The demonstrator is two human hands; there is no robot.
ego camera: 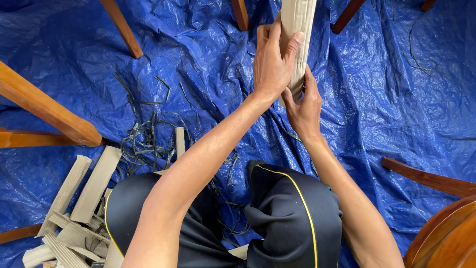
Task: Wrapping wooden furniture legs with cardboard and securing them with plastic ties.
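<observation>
A pale beige, ribbed, flat strip [298, 20] stands upright in front of me, running out of view at the top. My left hand [272, 57] wraps around it from the left, with the thumb pressed on its face. Just below, my right hand [303, 106] grips the strip's lower end with its fingers curled on it. Both forearms reach out over my knees, which are clad in black shorts with yellow piping [292, 218].
A crinkled blue tarp [386, 99] covers the floor. Several similar beige strips [84, 198] lie piled at lower left beside a tangle of thin dark fibres [146, 141]. Wooden furniture legs [47, 106] stand at left and top; a wooden rail [431, 178] and a rounded wooden piece [446, 238] are at right.
</observation>
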